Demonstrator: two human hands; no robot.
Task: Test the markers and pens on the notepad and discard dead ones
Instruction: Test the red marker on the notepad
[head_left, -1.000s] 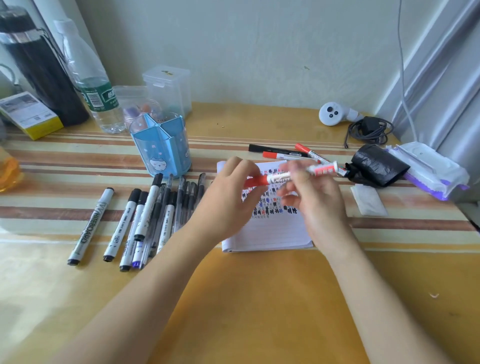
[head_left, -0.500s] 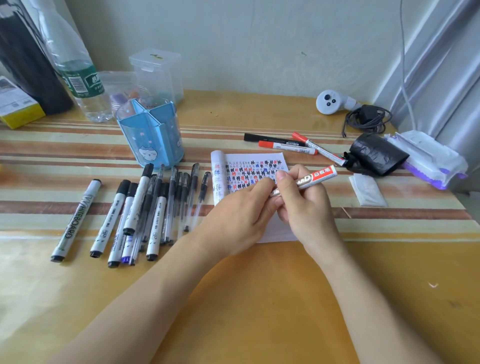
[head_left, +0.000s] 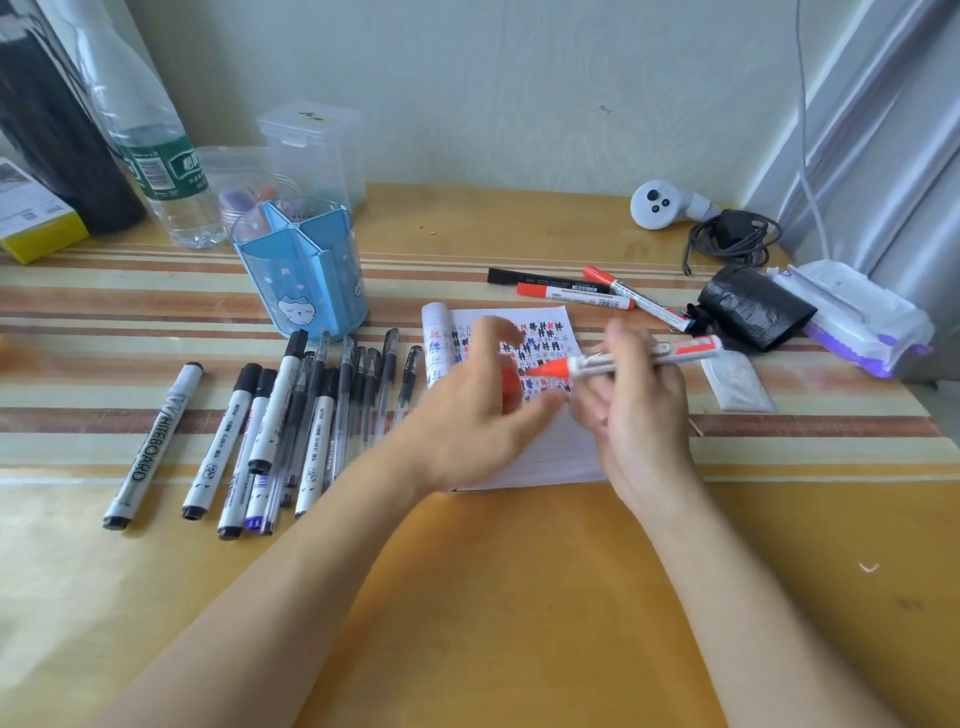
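Surface: wooden table (head_left: 519, 597), yellow-brown, with a band of brown and cream stripes running across the middle of the frame; pale wall behind, grey curtain folds at upper right.

Centre: notepad (head_left: 540, 457), open, its top page covered in small black, red and blue marks, partly hidden by both hands.

Right hand (head_left: 641, 415): closed around a red marker (head_left: 644, 356), uncapped, red nib end pointing left over the notepad.

Left hand (head_left: 475, 415): blurred, fingers loosely curled around a red cap (head_left: 511, 387); grip not clearly readable.

Left of centre: row of markers and pens (head_left: 291, 421) lying side by side on the stripes, one lettered WHITEBOARD at the far left of the row.

Above the row: blue pen holder (head_left: 304, 275), upright, divided into compartments.

Above the notepad, right: three markers (head_left: 576, 291), one black and two red, touching one another.

Upper left: water bottle (head_left: 156, 156), dark flask, yellow box, clear plastic containers.

Upper right: white controller (head_left: 657, 205), coiled cable, black bag (head_left: 748, 309), pack of wipes (head_left: 852, 317).
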